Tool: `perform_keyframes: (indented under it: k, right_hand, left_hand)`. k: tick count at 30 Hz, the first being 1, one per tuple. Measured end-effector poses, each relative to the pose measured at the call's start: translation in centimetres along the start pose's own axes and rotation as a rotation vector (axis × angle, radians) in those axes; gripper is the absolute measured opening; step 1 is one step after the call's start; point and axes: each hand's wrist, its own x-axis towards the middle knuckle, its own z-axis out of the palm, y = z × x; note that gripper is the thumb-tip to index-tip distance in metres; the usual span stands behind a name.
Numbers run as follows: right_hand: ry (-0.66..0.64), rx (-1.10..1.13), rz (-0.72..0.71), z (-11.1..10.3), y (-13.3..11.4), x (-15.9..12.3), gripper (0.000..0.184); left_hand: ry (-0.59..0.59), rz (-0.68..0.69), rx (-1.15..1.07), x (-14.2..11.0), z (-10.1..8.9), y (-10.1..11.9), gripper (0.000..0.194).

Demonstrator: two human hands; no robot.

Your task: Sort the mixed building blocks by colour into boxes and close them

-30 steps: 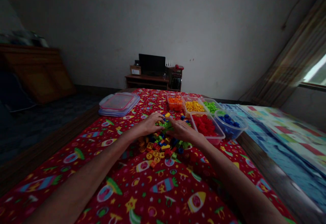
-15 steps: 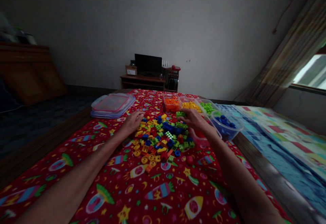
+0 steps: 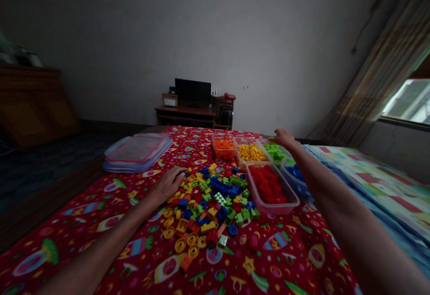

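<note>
A mixed pile of toy building bricks (image 3: 215, 196) in blue, green, yellow, red and orange lies on the red patterned cloth. At its left edge is my left hand (image 3: 168, 185), fingers bent and thumb close to them; whatever they may hold is hidden. My right hand (image 3: 285, 137) is above the tub of green bricks (image 3: 276, 152), with a small green brick (image 3: 272, 139) at its fingertips. Nearer me stands the tub of red bricks (image 3: 268, 185). The tub of blue bricks (image 3: 295, 174) is partly behind my right forearm.
Behind the pile stand tubs of orange bricks (image 3: 224, 148) and yellow bricks (image 3: 251, 152). Stacked clear lids (image 3: 137, 151) lie at the left. A bed (image 3: 363, 174) adjoins the table on the right. A monitor (image 3: 193, 92) stands by the far wall.
My right hand has moved right and away from me, from beside the pile to above the green tub, carrying the green brick. My left hand stays at the pile's left edge. The view has shifted slightly.
</note>
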Motion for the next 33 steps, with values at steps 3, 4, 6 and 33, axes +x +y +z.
perform_keyframes:
  k: [3,4,6,33]
  right_hand:
    - [0.048,0.032,-0.043,0.1,-0.6,0.6,0.044]
    - [0.062,0.049,-0.078,0.1,-1.1,0.4,0.043]
    - [0.049,0.091,-0.175,0.0,-2.6,-0.5,0.038]
    - [-0.378,0.146,-0.953,2.5,-16.5,-12.8,0.027]
  left_hand:
    - [-0.003,0.003,0.006,0.0,0.0,-0.1,0.046]
    - [-0.006,0.003,0.006,-0.1,0.0,-0.1,0.046]
    - [-0.018,0.0,0.003,-0.1,0.0,-0.1,0.046]
    - [-0.208,0.079,-0.254,0.1,1.4,5.4,0.05]
